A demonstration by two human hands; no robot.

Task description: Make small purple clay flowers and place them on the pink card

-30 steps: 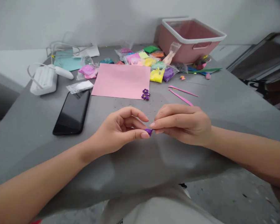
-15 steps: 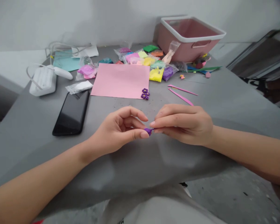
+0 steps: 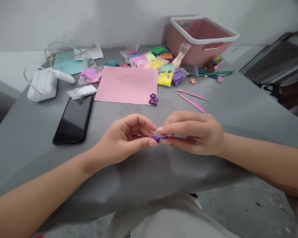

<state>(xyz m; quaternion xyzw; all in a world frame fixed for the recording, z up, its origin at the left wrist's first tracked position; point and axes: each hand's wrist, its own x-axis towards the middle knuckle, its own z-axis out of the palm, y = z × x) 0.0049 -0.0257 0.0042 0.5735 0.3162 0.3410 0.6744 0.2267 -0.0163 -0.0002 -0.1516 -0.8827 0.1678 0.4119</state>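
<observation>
A small lump of purple clay (image 3: 156,139) is pinched between the thumb and fingers of my left hand (image 3: 129,137). From its right side a thin strand stretches across to my right hand (image 3: 198,132), whose thumb and fingers close on the strand's end. Both hands are above the near part of the grey table, fingertips almost meeting. Beyond them, small purple clay flowers (image 3: 153,99) with yellow centres lie on the lower right corner of a pink sheet of card (image 3: 126,84).
Two pink modelling tools (image 3: 191,103) lie beyond my right hand. A black phone (image 3: 73,120) is at the left, near a white power strip (image 3: 43,84). Several bags of coloured clay (image 3: 165,78) and a pink basket (image 3: 193,49) stand along the back wall.
The purple strand between my hands has become longer and more visible as my right fingers draw out from the lump. My left hand keeps its pinch. The view has shifted slightly.
</observation>
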